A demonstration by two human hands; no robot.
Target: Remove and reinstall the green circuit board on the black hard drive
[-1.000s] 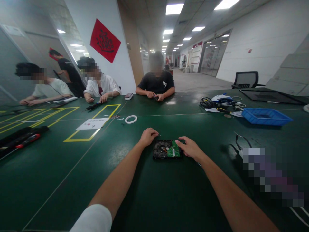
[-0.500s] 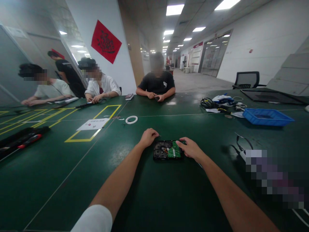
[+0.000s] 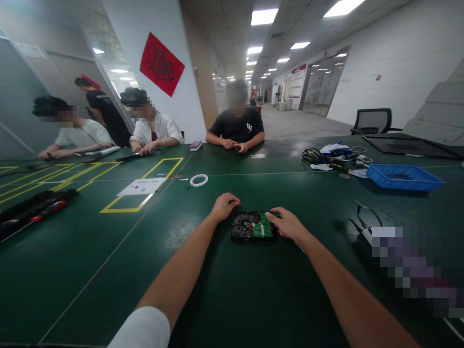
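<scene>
A black hard drive (image 3: pixel 250 226) with a green circuit board lies flat on the green table (image 3: pixel 224 290) in front of me. My left hand (image 3: pixel 224 206) rests at the drive's far left corner, fingers curled in a pinch; whatever it holds is too small to make out. My right hand (image 3: pixel 288 224) lies on the drive's right edge, its fingers closed against the casing and holding it.
A white tape ring (image 3: pixel 199 180) and a paper sheet (image 3: pixel 141 186) inside yellow floor-style markings lie beyond. A blue tray (image 3: pixel 404 176) and tangled cables (image 3: pixel 328 154) sit at the right, a black-and-red tool (image 3: pixel 36 210) at the left. Three people sit across the table.
Both hands stay on the drive. The view has drifted slightly; the person in white at the left has shifted their arms a little.
</scene>
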